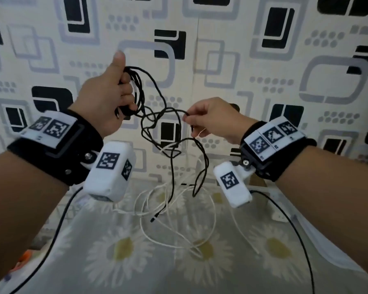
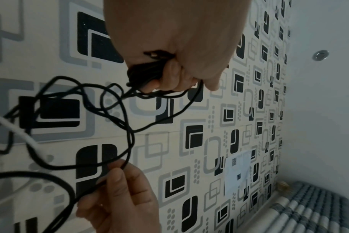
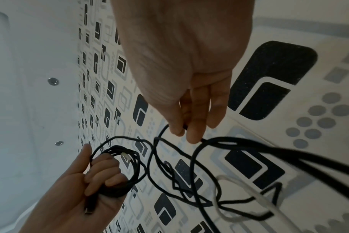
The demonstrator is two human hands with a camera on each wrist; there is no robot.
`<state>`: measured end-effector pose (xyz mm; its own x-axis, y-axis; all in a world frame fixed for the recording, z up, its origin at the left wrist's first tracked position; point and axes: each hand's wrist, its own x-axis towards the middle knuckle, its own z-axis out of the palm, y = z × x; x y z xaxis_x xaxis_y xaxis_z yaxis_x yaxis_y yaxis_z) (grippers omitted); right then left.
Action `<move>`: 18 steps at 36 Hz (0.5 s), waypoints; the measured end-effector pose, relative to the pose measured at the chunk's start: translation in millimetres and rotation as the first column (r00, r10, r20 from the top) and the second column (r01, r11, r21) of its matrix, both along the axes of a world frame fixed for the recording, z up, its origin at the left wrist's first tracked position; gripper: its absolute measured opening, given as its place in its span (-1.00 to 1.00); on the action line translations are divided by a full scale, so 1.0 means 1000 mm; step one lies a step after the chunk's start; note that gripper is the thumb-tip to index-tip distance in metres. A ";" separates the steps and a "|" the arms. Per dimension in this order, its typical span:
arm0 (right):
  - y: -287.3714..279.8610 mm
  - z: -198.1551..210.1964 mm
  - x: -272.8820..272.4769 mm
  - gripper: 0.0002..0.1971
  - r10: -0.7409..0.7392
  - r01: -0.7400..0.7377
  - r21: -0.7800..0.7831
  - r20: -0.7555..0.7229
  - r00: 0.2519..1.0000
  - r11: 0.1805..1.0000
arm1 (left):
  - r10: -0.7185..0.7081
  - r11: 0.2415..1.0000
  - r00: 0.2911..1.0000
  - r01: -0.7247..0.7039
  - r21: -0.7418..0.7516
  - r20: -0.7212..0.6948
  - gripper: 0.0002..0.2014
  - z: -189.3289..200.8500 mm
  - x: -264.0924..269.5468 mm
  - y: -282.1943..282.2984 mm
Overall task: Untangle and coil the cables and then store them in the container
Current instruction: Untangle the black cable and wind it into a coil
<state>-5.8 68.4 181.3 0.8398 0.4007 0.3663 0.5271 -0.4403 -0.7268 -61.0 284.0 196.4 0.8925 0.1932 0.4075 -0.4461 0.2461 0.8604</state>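
Observation:
Raised in front of the patterned wall, my left hand (image 1: 115, 92) grips several coiled loops of a black cable (image 1: 172, 149), thumb pointing up; the coil (image 3: 118, 170) wraps its fingers and a plug end (image 3: 89, 209) lies in the palm. My right hand (image 1: 206, 119) pinches a strand of the same black cable between thumb and fingers (image 3: 191, 134). Between the hands the black cable hangs in tangled loops (image 2: 110, 113) down toward the table. A white cable (image 1: 179, 225) lies in loose loops on the table, and one white strand (image 3: 229, 216) is caught in the black tangle.
A daisy-print cloth (image 1: 125, 251) covers the table below my hands. Thin black leads (image 1: 57, 225) run from the wrist cameras along both arms. A striped grey and white surface (image 2: 309, 205) lies off at the side by the wall.

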 end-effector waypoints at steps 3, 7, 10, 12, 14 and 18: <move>-0.004 -0.004 -0.002 -0.93 -0.040 0.042 -0.020 0.082 0.996 0.999 | 0.007 1.000 1.000 -0.006 0.015 -0.015 -0.56 -0.005 0.003 -0.002; -0.013 -0.005 -0.003 -0.93 -0.060 0.057 0.038 0.077 0.995 0.998 | 0.000 1.000 0.999 0.001 0.020 -0.034 -0.55 -0.012 0.006 -0.007; -0.019 -0.016 -0.006 -0.87 0.003 -0.005 -0.088 -0.024 1.000 0.996 | 0.002 0.999 0.999 0.000 0.042 -0.050 -0.56 -0.019 0.006 -0.013; -0.022 -0.026 -0.009 -0.86 0.002 -0.009 -0.129 -0.050 0.999 0.992 | 0.007 0.999 0.998 -0.005 0.033 -0.055 -0.56 -0.024 0.006 -0.019; -0.024 -0.037 -0.012 -0.87 -0.039 0.033 -0.159 -0.036 0.999 0.987 | 0.008 1.000 0.998 -0.007 0.010 -0.061 -0.56 -0.028 0.006 -0.025; -0.030 -0.060 -0.020 -0.89 -0.046 0.013 -0.125 -0.263 0.964 0.992 | 0.000 1.000 0.996 -0.002 -0.025 -0.091 -0.57 -0.035 0.006 -0.033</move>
<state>-25.6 38.0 121.4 0.9122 0.4022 0.0790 0.3083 -0.5461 -0.7789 -55.0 251.4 161.6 0.9255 0.2030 0.3199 -0.3667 0.2680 0.8909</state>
